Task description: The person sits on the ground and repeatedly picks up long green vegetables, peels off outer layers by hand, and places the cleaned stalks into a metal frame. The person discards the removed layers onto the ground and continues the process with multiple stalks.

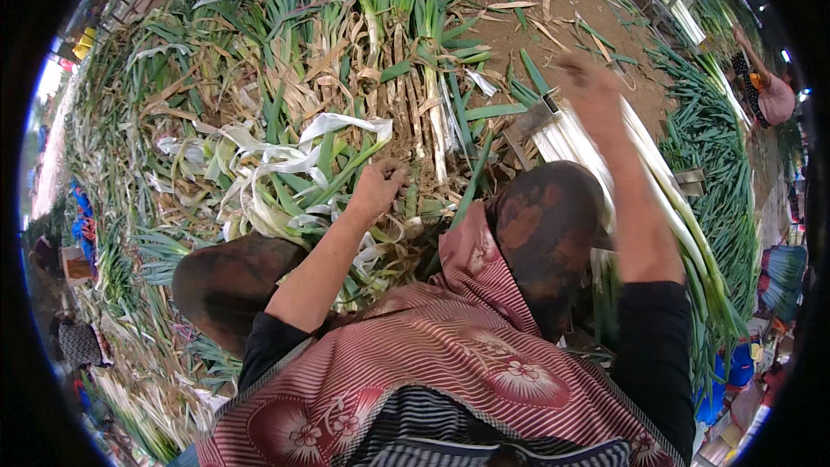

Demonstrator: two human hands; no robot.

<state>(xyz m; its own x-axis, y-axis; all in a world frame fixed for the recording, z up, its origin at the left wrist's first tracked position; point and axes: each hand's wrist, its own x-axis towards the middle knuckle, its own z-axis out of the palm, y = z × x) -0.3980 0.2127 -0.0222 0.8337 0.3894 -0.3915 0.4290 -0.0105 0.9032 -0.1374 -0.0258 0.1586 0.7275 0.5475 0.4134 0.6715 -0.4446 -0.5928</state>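
My left hand (382,189) is low between my knees, its fingers curled, close to the root ends of a bunch of unpeeled scallions (428,104). Whether anything is pinched in it I cannot make out. Beside it lies a heap of stripped skins and leaves (272,168), white and pale green. Blurred by motion, my right hand (589,81) is raised over the upper end of a row of clean white scallion stalks (577,143). These stalks rest in a metal-sided rack (535,118) by my right knee, their green tops trailing back past my arm.
Discarded leaves and dry husks (162,84) cover the ground on the left. Bare brown soil (622,32) shows ahead. Further right lie green scallion tops (707,136), and another person (771,97) sits there. A wooden box (76,264) stands at far left.
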